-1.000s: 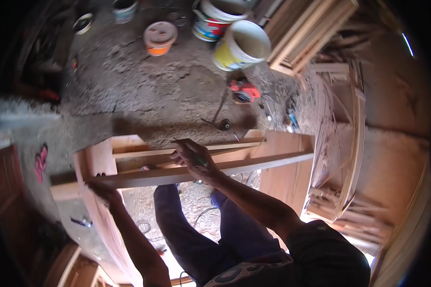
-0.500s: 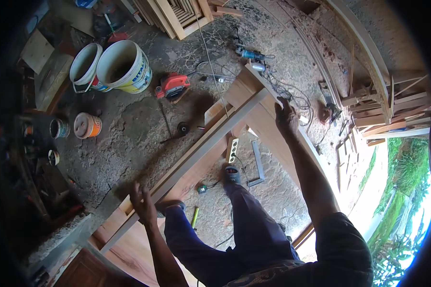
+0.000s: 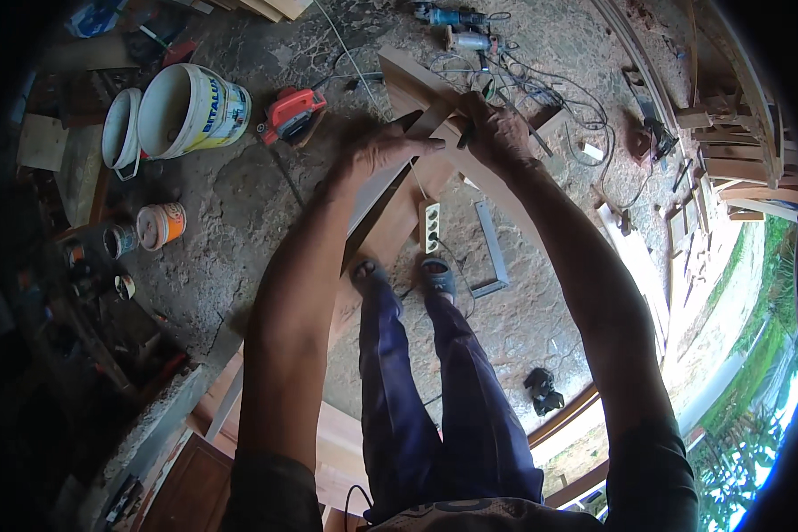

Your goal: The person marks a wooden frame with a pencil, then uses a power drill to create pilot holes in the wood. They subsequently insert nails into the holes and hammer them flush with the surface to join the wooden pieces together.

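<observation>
A long, pale grey, straight bar [image 3: 434, 118] lies across wide wooden boards that meet in a corner ahead of me. My left hand [image 3: 386, 152] is round the bar near its far end, thumb stretched along it and fingers partly hidden behind. Just right of it, my right hand [image 3: 498, 133] is closed at the corner, on a slim dark stick-like thing [image 3: 538, 140] that I cannot name. The wooden board [image 3: 496, 199] slants down to the right under my right forearm. Much of the bar is hidden behind my left arm.
A white power strip [image 3: 431, 226] and a metal square [image 3: 489, 248] lie on the floor near my feet. Ahead are a red power planer [image 3: 291, 115], a blue angle grinder [image 3: 452, 15] and tangled cables [image 3: 550, 93]. Buckets [image 3: 191, 111] stand left; stacked timber [image 3: 745, 168] lies right.
My left hand has moved from the bar's near left part to its far end. My right hand has shifted left to the corner and now holds a dark slim thing. My feet stand closer together.
</observation>
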A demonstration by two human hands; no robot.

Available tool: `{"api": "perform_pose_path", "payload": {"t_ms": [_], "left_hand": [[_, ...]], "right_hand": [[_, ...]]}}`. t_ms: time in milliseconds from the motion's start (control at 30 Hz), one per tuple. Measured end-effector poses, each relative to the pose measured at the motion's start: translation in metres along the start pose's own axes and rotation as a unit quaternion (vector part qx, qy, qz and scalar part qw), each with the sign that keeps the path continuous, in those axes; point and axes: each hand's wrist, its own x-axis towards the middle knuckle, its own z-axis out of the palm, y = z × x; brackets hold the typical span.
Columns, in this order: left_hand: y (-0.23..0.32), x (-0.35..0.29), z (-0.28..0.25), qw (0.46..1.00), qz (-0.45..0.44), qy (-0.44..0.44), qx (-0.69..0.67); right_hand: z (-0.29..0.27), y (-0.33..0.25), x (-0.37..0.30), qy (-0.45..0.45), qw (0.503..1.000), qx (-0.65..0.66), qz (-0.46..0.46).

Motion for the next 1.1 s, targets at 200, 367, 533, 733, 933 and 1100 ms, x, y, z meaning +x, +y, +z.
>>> {"api": "perform_pose_path", "payload": {"t_ms": [200,367,533,733,933,1100], "left_hand": [[-0.006,0.02,-0.004,1.0,-0.022,0.003,-0.012],[-0.022,0.037,-0.003,0.999,-0.011,0.027,-0.017],[-0.005,0.028,-0.003,0.998,-0.006,0.063,-0.013],[0.008,0.018,-0.002,0.996,-0.016,0.089,0.015],[0.005,0.021,-0.006,0.996,-0.062,0.062,0.02],[0.001,0.023,-0.007,0.997,-0.054,0.044,0.016]], "right_hand": [[-0.019,-0.023,-0.003,-0.027,0.997,-0.005,0.076],[-0.017,-0.024,-0.001,-0.043,0.991,-0.044,0.121],[-0.021,-0.029,-0.001,-0.042,0.989,-0.053,0.135],[-0.018,-0.03,0.0,-0.037,0.99,-0.059,0.125],[-0.017,-0.03,0.001,-0.037,0.99,-0.053,0.128],[-0.018,-0.032,0.001,-0.027,0.991,-0.052,0.122]]}}
